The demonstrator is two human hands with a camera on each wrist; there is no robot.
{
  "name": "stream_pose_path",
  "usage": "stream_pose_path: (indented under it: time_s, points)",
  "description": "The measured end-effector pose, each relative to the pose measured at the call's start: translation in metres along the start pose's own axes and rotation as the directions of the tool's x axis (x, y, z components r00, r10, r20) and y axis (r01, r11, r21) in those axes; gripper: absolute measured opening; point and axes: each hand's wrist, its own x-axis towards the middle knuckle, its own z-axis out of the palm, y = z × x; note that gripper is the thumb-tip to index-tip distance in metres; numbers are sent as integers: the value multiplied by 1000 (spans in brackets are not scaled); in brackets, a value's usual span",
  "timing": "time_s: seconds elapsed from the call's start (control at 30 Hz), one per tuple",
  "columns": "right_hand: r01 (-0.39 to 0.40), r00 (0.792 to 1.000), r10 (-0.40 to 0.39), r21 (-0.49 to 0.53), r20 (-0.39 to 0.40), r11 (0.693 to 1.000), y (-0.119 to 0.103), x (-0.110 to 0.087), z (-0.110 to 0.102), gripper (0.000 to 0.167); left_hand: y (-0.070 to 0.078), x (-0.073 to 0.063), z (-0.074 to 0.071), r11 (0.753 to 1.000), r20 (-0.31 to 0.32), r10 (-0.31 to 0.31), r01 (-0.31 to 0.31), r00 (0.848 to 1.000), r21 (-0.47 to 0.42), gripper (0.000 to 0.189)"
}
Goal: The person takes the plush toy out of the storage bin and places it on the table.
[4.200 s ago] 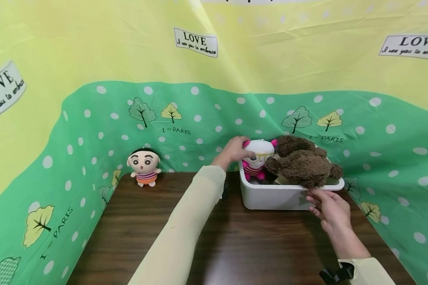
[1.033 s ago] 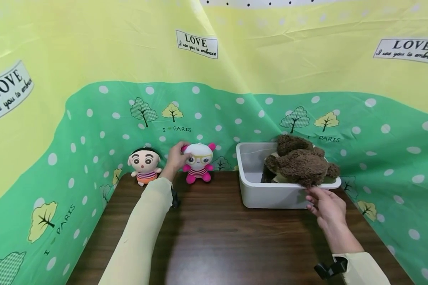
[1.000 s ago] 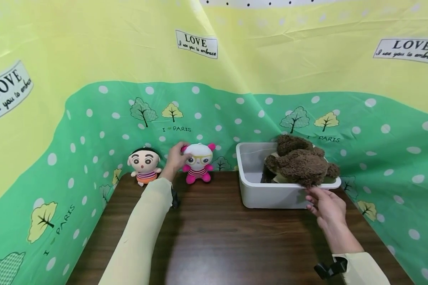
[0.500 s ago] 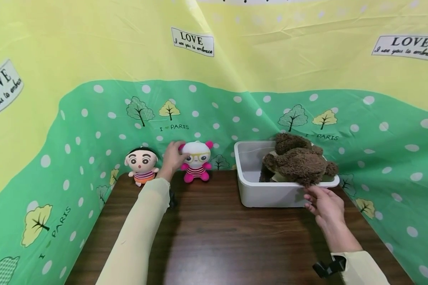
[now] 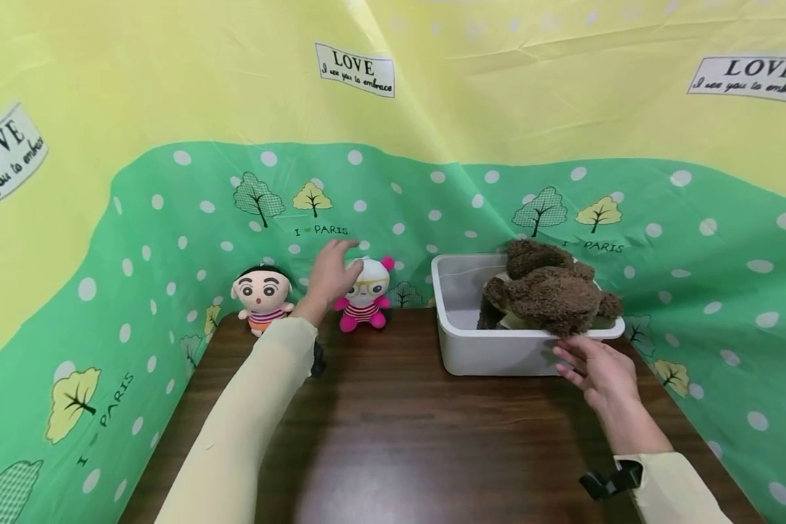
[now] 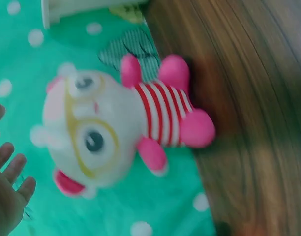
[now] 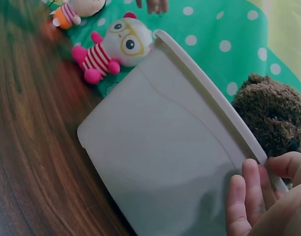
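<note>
A white and pink panda plush [image 5: 364, 306] with yellow glasses and a striped body sits upright on the table against the backdrop. My left hand [image 5: 332, 273] is just above and left of its head, fingers spread. In the left wrist view a gap shows between that hand [image 6: 8, 182] and the plush [image 6: 106, 123]. My right hand [image 5: 605, 375] pinches the front rim of a white storage bin [image 5: 491, 353], thumb over the edge and fingers outside. Inside the bin a brown fluffy plush [image 5: 553, 295] leans over the front rim.
A boy doll plush [image 5: 262, 295] in a striped shirt sits at the left, partly behind my left arm. Dark wooden table [image 5: 393, 437] lies in front. A green and yellow printed cloth [image 5: 432, 131] hangs behind and at both sides.
My left hand has carried the panda plush out of the bin to the table and let go, lifting slightly off it. My right hand has stayed at the bin's rim.
</note>
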Motion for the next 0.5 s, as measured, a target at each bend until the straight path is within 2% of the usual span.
stream_pose_path:
  time_s: [0.1,0.2,0.37,0.5]
  points:
    - [-20,1000,20,-4,-1,1000,0,1,2,14,19,0,4,999,55,36,-36,998,-10,49]
    - [-35,999,36,-22,8,999,1,1,2,13,43,-1,11,997,136,66,-61,988,-39,52]
    - [-30,999,31,-42,20,999,-2,1,1,14,86,1,25,976,265,112,-56,958,-209,53]
    - [-33,999,33,-28,9,999,-3,0,1,16,117,4,36,954,313,141,-44,939,-298,51]
